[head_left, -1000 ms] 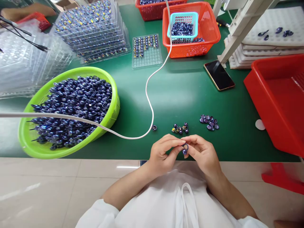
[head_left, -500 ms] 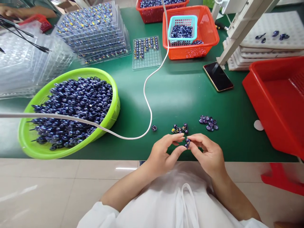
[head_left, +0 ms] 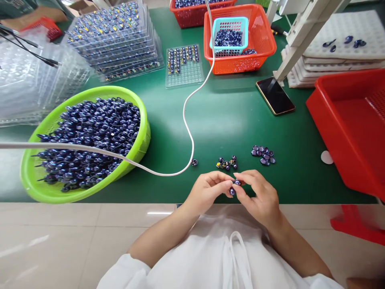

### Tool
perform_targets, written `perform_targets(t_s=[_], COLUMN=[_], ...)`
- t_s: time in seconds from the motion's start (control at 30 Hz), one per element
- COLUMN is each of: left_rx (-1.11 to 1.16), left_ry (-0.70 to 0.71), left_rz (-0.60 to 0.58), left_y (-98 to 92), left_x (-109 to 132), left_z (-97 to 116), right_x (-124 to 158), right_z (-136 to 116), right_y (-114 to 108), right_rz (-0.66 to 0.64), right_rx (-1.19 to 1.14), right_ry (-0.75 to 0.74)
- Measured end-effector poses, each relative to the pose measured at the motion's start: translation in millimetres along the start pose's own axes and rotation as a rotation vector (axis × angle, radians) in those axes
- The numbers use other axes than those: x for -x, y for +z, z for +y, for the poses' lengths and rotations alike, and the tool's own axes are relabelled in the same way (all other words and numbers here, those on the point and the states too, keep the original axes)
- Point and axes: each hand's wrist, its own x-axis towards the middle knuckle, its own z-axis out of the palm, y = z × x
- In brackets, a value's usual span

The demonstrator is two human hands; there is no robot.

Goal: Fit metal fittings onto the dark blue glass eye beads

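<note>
Over the near table edge, my left hand and my right hand meet, fingertips closed on a small glossy dark-blue earbud shell. A rounded part of it shows below my left thumb; the fingers hide the rest. Just beyond lies a small cluster of earbud pieces with gold-coloured bits. To its right is a group of loose purple-blue shell covers. One lone round piece rests at the left, beside a white cable.
A green basket heaped with dark-blue pieces stands left, the cable crossing it. Behind are stacked clear trays, a part-filled tray and an orange basket. A phone and red bin are right. Another person's arm shows top left.
My fingers have turned the earbud shell, and it sits slightly lower. My left thumb has moved up onto it. The view has shifted slightly; the loose pieces lie as before.
</note>
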Motion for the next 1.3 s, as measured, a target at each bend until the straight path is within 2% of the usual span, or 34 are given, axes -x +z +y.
perform_targets(t_s=[0.2, 0.37, 0.5, 0.73, 0.9, 1.03, 1.1, 1.2, 1.3], left_rx=[-0.017, -0.175, -0.368, -0.333, -0.266, -0.232, -0.282, -0.379, -0.522], left_ry=[-0.045, 0.103, 0.17, 0.176, 0.153, 0.12, 0.114, 0.111, 0.218], left_rz=[-0.019, -0.067, -0.135, -0.089, -0.073, -0.052, -0.028, -0.012, 0.057], left_y=[-1.4, -1.6, -0.5, 0.8, -1.5, -3.9, -8.6, -21.3, -39.9], left_x=[0.7, 5.7, 6.8, 7.4, 8.4, 9.5, 11.9, 23.5, 46.4], left_z=[-0.3, 1.7, 2.9, -1.2, -6.7, -6.3, -1.6, 11.7, 30.8], right_x=[-2.7, -2.6, -0.7, 3.7, 6.5, 7.4, 6.3, 3.5, 0.7], right_z=[3.1, 5.6, 5.4, 6.1, 9.4, 8.1, 3.9, -5.7, -11.0], right_y=[-6.8, -7.3, -4.3, 0.4, 2.7, 6.2, 9.5, 12.4, 8.9], right_rz=[-0.096, -0.134, -0.125, -0.09, -0.098, -0.118, -0.155, -0.288, -0.374], right_rx=[-0.03, 0.025, 0.098, 0.127, 0.103, 0.057, 0.002, -0.109, -0.182], right_ry=[-0.055, -0.146, -0.216, -0.306, -0.314, -0.259, -0.213, -0.168, -0.131])
